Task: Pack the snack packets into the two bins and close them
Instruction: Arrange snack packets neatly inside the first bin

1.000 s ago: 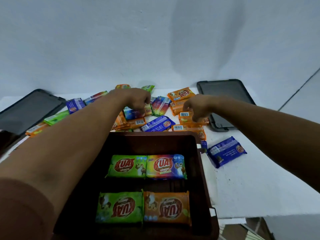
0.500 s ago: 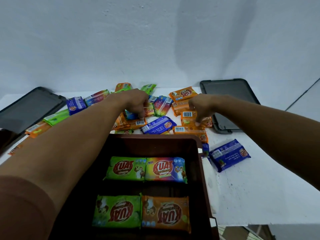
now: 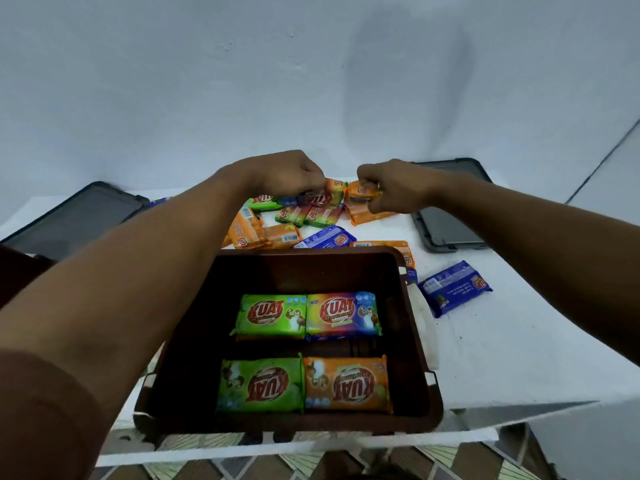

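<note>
Beyond the brown bin (image 3: 420,344), above the loose packets (image 3: 277,235) - the left hand (image 3: 287,174) curls round a multicoloured packet (image 3: 325,199), the right hand (image 3: 391,187) pinches an orange packet (image 3: 362,192). Four packed packets (image 3: 273,315) lie inside the bin.

Left hand (image 3: 291,174): fingertips hidden under the knuckles, gripping a rainbow packet (image 3: 327,197) seen in part
Right hand (image 3: 391,188): fingers cover most of the orange packet (image 3: 362,192) it pinches
Left lid (image 3: 79,216): near side behind the left forearm (image 3: 156,265)
Right lid (image 3: 450,230): partly behind the right forearm (image 3: 519,216)
Blue packet (image 3: 455,287): print too small to read
</note>
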